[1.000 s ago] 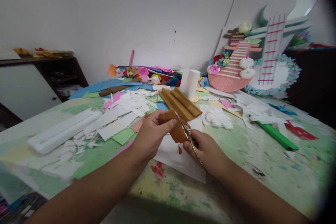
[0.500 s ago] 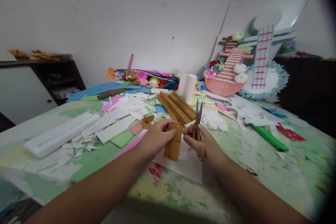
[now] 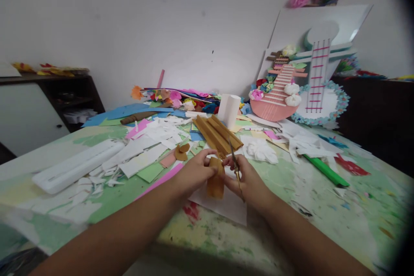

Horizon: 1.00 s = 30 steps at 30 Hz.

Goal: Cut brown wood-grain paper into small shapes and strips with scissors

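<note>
My left hand (image 3: 193,171) pinches the top of a small folded piece of brown paper (image 3: 215,183), which hangs down over a white sheet (image 3: 223,205). My right hand (image 3: 247,179) is closed round a pair of gold-handled scissors (image 3: 235,164), blades pointing up and away, and its fingertips also touch the brown paper's top edge. Just beyond both hands lies a bundle of brown folded strips (image 3: 217,133). A curled brown offcut (image 3: 181,152) rests to the left of my left hand.
The paint-stained green table (image 3: 310,207) is littered with white and coloured paper scraps (image 3: 152,138). A white roll (image 3: 229,110), a green rolled stick (image 3: 325,170), a white paper flower (image 3: 260,148), a pink guitar-shaped craft (image 3: 278,95) and a dark shelf (image 3: 64,95) surround it.
The scissors left the brown paper and swung upright, then tilted. Both hands came together on the paper's top edge. A brown offcut now lies on the table at left.
</note>
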Tool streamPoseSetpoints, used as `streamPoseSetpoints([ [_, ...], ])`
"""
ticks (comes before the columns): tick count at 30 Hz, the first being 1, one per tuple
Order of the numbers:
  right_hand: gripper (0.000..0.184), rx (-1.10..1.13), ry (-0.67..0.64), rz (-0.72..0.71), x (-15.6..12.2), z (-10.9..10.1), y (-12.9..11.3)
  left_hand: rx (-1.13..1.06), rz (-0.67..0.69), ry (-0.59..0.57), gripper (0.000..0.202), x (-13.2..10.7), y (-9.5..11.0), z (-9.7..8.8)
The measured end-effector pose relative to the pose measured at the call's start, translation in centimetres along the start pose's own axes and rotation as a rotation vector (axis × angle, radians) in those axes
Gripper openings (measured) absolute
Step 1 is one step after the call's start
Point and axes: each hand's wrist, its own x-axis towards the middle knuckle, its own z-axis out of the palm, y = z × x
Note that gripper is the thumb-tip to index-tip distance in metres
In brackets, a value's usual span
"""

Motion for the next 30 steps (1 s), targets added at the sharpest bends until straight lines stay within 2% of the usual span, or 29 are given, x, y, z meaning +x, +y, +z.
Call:
streamPoseSetpoints([
  [2,0.027,-0.063,0.064,0.054,0.2,-0.4,0.2,-0.096,0.014,0.059,0.035,0.0,0.4,-0.2],
  [4,0.03,-0.249,0.137,0.082,0.4,-0.9,0.4,-0.225,0.031,0.103,0.024,0.0,0.9,-0.4],
  [7,0.031,-0.546,0.175,-0.008,0.5,-1.4,0.8,-0.392,0.047,0.103,0.015,0.0,1.4,-0.7],
  [12,0.034,-0.746,0.166,-0.165,0.4,-1.3,0.9,-0.448,0.032,0.156,0.014,0.1,1.5,-0.8],
  [20,0.034,-0.871,0.226,-0.19,0.4,-1.6,1.1,-0.419,0.02,0.151,0.013,-0.2,1.7,-0.8],
  [30,0.037,-0.846,0.222,-0.216,0.4,-1.8,1.1,-0.422,0.016,0.152,0.011,-0.3,2.0,-0.9],
])
